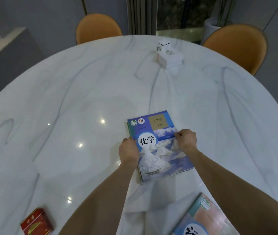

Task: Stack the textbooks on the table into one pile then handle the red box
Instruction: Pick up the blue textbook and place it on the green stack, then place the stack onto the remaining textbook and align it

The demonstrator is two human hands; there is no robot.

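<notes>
A blue chemistry textbook (158,146) with white mounds on its cover lies on top of another book, whose green edge (128,128) shows at the left. My left hand (129,150) grips the pile's left edge. On the right edge sits my right hand (185,139), fingers curled onto the cover. A further textbook (204,217) lies at the near right, partly under my right forearm. The red box (36,223) stands at the near left, away from both hands.
The round white marble table (84,99) carries a small white box with a white cube on top (168,56) at the far side. Orange chairs (99,28) (238,46) stand behind the table.
</notes>
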